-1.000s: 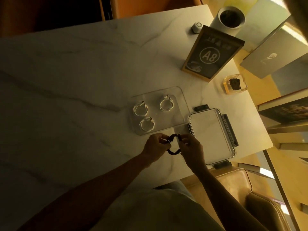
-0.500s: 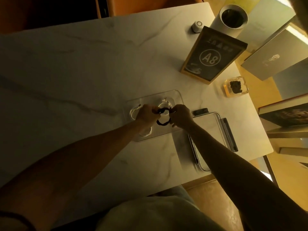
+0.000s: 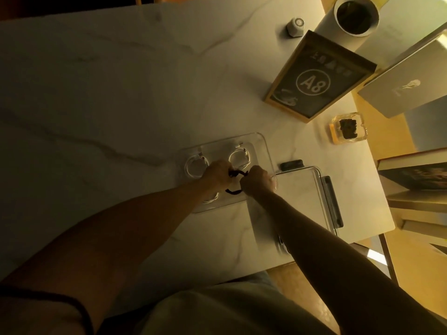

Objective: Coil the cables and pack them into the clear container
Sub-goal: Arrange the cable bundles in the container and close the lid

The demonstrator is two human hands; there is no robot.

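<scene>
1. Step in hand, as I read it: setting the coiled black cable (image 3: pixel 235 182) into the clear container (image 3: pixel 262 147), in the free near-right spot.
2. To do it well: keep the loop pinched from both sides so it doesn't spring open, lower it flat to the floor of the box, and let go only once it sits; avoid dragging it over the white coils.
3. Left hand (image 3: pixel 217 175) is closed on the left side of the black coil; right hand (image 3: pixel 257 181) is closed on its right side. Fingertips are hidden, so exact pinch points are unclear.
4. The coil sits between the two hands, over the container; touching the bottom or not, cannot tell.
5. Far-left white coil (image 3: pixel 196 166) and far-right white coil (image 3: pixel 239 159) lie inside; a third, near-left white coil (image 3: pixel 211 199), is mostly hidden under the left wrist.
6. Lid (image 3: pixel 300 197) lies just right of the container, on the table (image 3: pixel 108 93).
</scene>
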